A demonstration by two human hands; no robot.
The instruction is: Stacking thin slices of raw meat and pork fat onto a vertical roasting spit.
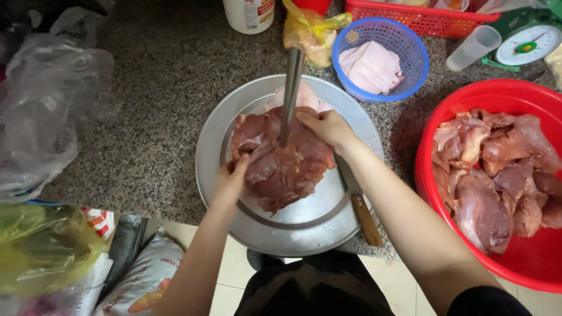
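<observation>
The knife [358, 202] blade lies mostly hidden under the right forearm, and the meat slab [281, 158] covers part of the pale piece [301, 96] behind it. At the surface's right edge, the red basin [468, 105] is cut off by the frame, as is the scale [527, 41] at the far right corner.

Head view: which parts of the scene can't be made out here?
- Knife: its blade runs under the right forearm and the meat slab, so only the wooden handle shows clearly.
- Left hand: fingertips are tucked under the meat.
- Red basin: cut off by the right edge.
- Scale: dial too small to read.
</observation>
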